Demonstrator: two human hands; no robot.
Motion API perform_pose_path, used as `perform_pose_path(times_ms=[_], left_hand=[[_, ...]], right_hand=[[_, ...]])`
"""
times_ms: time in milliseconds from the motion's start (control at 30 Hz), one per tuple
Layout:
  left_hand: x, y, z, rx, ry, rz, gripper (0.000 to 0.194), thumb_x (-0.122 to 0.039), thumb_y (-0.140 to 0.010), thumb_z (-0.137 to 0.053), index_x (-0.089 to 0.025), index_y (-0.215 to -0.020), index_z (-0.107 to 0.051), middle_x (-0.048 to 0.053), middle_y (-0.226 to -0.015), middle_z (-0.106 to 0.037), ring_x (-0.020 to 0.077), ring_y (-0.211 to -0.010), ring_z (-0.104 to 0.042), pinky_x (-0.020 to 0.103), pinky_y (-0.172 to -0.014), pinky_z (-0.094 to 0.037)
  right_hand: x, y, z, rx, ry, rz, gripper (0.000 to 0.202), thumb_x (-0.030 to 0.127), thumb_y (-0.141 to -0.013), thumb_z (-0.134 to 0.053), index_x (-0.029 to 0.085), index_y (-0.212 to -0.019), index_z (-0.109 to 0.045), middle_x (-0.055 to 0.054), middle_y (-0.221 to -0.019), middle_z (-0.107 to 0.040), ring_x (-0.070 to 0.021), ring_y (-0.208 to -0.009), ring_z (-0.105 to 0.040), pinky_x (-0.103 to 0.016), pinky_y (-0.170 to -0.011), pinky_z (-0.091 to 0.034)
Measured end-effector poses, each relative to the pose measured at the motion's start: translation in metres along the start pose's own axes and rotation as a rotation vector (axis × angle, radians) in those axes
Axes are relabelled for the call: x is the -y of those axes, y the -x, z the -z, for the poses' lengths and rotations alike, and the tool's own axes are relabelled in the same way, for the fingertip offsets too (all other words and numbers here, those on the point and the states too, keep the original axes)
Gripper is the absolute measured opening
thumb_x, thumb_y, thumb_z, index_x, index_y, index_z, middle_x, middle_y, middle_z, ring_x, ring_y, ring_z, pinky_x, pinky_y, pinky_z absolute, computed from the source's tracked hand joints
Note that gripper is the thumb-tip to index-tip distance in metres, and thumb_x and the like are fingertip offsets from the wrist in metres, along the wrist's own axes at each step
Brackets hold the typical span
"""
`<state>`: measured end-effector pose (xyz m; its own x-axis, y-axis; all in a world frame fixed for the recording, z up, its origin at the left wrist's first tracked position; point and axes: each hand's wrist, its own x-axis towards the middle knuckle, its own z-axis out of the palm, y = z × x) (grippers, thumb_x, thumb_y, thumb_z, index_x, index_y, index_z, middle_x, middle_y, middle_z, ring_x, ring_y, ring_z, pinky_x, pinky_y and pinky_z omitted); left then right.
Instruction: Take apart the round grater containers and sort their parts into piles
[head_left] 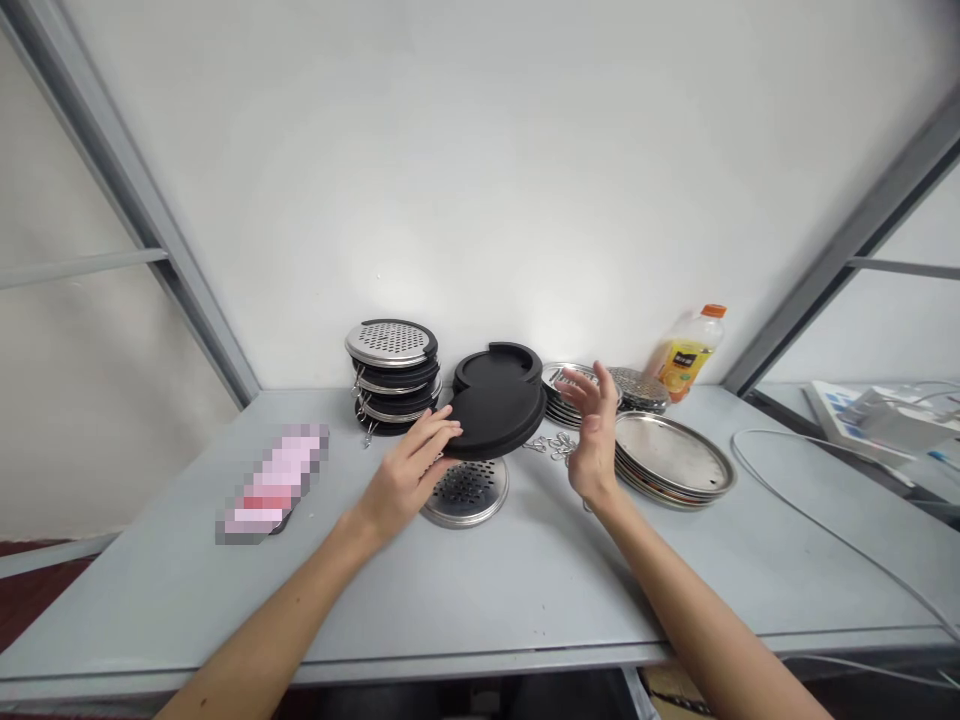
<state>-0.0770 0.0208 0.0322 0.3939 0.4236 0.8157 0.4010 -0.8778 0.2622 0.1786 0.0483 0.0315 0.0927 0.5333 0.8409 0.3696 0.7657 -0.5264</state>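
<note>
My left hand (411,462) grips the near-left edge of a black round plastic piece (499,415), fingers on top, and holds it tilted above the table. Just right of it, my right hand (592,435) is raised with its fingers apart and nothing in it. Under the black piece a round metal grater disc (469,500) lies on the table, partly covered from view. Behind it is a stack of black round pieces (517,355), the top one with a raised rim. Small metal clips or chains (553,446) lie between the hands.
At the back left stand stacked grater discs in black holders (390,345). Slotted metal discs (556,378), perforated discs (637,388), round metal plates (675,455) and a juice bottle (688,358) are on the right. A blurred-out phone (277,480) lies left; a white cable (817,520) crosses the right.
</note>
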Motion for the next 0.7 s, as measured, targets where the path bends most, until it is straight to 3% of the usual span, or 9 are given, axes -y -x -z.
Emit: perform_pose_path(times_ms=[67,133,233,367,433,500,700], left_hand=[[-0.002,-0.002,0.003,-0.038,0.096,0.074,0.038,-0.014,-0.091,-0.053,-0.022,-0.127,-0.055,0.011,-0.122,-0.062,0.0257,-0.125,-0.053,0.047,-0.107,-0.043],[-0.004,-0.004,0.005,-0.059,0.159,0.147,0.035,-0.016,-0.09,-0.055,-0.022,-0.124,-0.058,0.011,-0.123,-0.063,0.0253,-0.121,-0.057,0.044,-0.103,-0.047],[-0.006,-0.006,0.009,-0.043,0.22,0.238,0.035,-0.02,-0.089,-0.057,-0.022,-0.124,-0.06,0.011,-0.126,-0.063,0.0249,-0.118,-0.059,0.042,-0.103,-0.046],[-0.004,-0.005,0.013,-0.001,0.345,0.336,0.037,-0.023,-0.09,-0.055,-0.023,-0.127,-0.058,0.009,-0.132,-0.06,0.0243,-0.122,-0.056,0.042,-0.106,-0.043],[-0.002,-0.005,0.015,0.042,0.353,0.376,0.037,-0.024,-0.091,-0.054,-0.024,-0.128,-0.057,0.008,-0.134,-0.058,0.0232,-0.125,-0.054,0.041,-0.109,-0.041],[0.0,-0.007,0.018,0.068,0.314,0.387,0.039,-0.025,-0.091,-0.054,-0.026,-0.13,-0.056,0.007,-0.138,-0.054,0.0224,-0.129,-0.05,0.042,-0.111,-0.037],[-0.013,-0.015,0.027,0.07,0.142,0.379,0.065,-0.029,-0.079,-0.071,-0.031,-0.139,-0.045,0.006,-0.154,-0.031,0.0259,-0.142,-0.03,0.045,-0.116,-0.028]], right_hand=[[-0.001,0.0,-0.001,0.086,-0.057,-0.051,0.058,0.049,-0.097,-0.027,0.023,-0.148,-0.02,-0.016,-0.136,-0.048,-0.0268,-0.116,-0.055,-0.051,-0.097,-0.045],[0.0,0.001,-0.004,0.174,-0.061,-0.053,0.061,0.046,-0.093,-0.045,0.023,-0.147,-0.026,-0.016,-0.139,-0.047,-0.0272,-0.12,-0.052,-0.049,-0.1,-0.044],[0.003,0.004,-0.008,0.191,-0.033,-0.066,0.068,0.036,-0.083,-0.065,0.021,-0.142,-0.035,-0.015,-0.136,-0.051,-0.0269,-0.118,-0.054,-0.046,-0.1,-0.045],[0.002,0.002,-0.003,0.086,0.025,-0.085,0.032,0.031,-0.081,-0.067,0.021,-0.112,-0.063,-0.009,-0.104,-0.068,-0.0235,-0.095,-0.064,-0.042,-0.088,-0.052],[0.0,0.0,0.003,0.036,0.059,-0.025,0.012,0.028,-0.081,-0.068,0.022,-0.091,-0.068,-0.006,-0.088,-0.071,-0.022,-0.084,-0.066,-0.04,-0.08,-0.054],[-0.002,-0.002,0.008,0.014,0.083,0.072,0.004,0.024,-0.08,-0.068,0.023,-0.084,-0.069,-0.005,-0.082,-0.072,-0.0222,-0.08,-0.066,-0.041,-0.076,-0.055],[-0.004,0.001,0.008,0.047,0.171,0.314,0.019,0.011,-0.078,-0.066,0.026,-0.089,-0.07,-0.006,-0.089,-0.075,-0.0234,-0.086,-0.067,-0.043,-0.073,-0.057]])
